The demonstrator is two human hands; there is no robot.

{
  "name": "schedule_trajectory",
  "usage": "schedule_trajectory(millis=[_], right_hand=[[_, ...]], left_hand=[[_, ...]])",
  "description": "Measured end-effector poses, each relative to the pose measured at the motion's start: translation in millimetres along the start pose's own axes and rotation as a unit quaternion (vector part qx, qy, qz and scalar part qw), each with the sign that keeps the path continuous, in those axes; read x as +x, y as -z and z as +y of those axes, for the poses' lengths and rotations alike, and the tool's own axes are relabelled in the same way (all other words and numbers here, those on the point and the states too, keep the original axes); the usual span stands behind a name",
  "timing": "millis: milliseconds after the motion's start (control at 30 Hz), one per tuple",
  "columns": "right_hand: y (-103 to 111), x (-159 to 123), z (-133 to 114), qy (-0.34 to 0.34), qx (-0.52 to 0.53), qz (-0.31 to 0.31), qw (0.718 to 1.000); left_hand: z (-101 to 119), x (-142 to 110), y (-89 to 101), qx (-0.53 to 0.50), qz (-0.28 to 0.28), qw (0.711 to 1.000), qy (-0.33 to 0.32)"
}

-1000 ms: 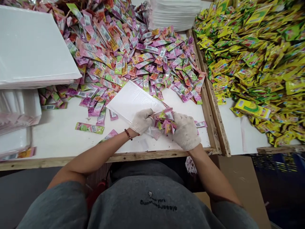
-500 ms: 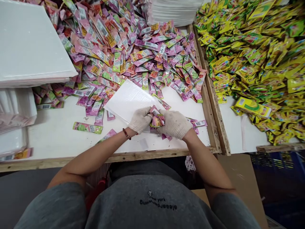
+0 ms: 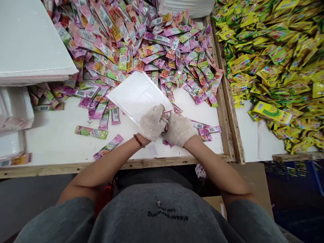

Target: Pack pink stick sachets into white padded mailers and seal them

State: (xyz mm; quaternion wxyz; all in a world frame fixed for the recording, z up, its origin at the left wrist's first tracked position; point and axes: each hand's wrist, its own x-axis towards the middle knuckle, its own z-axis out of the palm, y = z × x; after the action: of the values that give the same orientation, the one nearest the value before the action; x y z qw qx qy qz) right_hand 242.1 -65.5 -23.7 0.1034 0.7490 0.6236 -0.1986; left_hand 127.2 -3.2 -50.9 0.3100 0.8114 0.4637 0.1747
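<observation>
My left hand (image 3: 153,123), in a whitish knit glove with a beaded bracelet at the wrist, is closed against my right hand (image 3: 180,130), gloved the same way. Between them they grip a small bunch of pink stick sachets (image 3: 168,114), mostly covered by the gloves. Under and beyond my left hand a white padded envelope (image 3: 138,96) lies at a slant on the table. Loose purple sachets (image 3: 213,129) are to the right of my right hand. A green and pink sachet (image 3: 109,146) rests by my left forearm.
A big heap of pink, purple and green sachets (image 3: 149,50) spreads across the back. White envelopes are stacked at the left (image 3: 32,44) and at the back (image 3: 187,6). Wooden strips (image 3: 226,114) divide this table from a pile of yellow packets (image 3: 275,74).
My hands have drawn closer together and closed over the sachets, which showed more before. The view has shifted slightly.
</observation>
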Motion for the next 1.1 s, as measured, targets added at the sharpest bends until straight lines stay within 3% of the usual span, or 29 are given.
schedule_trajectory(millis=[133, 267, 333, 400, 533, 633, 800, 967, 1100], right_hand=[[-22, -20, 3, 0.039, -0.034, 0.101, 0.994], [-10, -23, 6, 0.057, -0.052, 0.036, 0.996], [4, -15, 5, 0.06, -0.05, -0.007, 0.997], [15, -4, 4, 0.067, -0.034, -0.042, 0.996], [22, 12, 8, 0.063, 0.015, -0.076, 0.995], [12, 5, 19, 0.053, 0.071, -0.028, 0.996], [-14, -19, 29, 0.118, 0.104, 0.115, 0.981], [-23, 1, 26, 0.037, 0.095, 0.138, 0.985], [-35, 13, 42, 0.079, 0.225, 0.183, 0.954]], left_hand=[[-13, 5, -1.5, -0.101, -0.015, 0.994, -0.035], [-11, 4, 3.5, -0.24, -0.025, 0.97, -0.014], [-4, -1, 5.5, -0.186, 0.002, 0.982, -0.041], [3, -8, 5.0, -0.065, 0.03, 0.993, -0.095], [2, -12, -4.3, 0.107, 0.045, 0.98, -0.164], [-7, -6, -11.4, 0.15, 0.035, 0.975, -0.161], [-11, -4, -12.6, 0.15, 0.016, 0.977, -0.152], [-3, -15, -8.8, 0.18, 0.032, 0.963, -0.199], [-11, -13, -6.3, 0.19, 0.036, 0.961, -0.196]])
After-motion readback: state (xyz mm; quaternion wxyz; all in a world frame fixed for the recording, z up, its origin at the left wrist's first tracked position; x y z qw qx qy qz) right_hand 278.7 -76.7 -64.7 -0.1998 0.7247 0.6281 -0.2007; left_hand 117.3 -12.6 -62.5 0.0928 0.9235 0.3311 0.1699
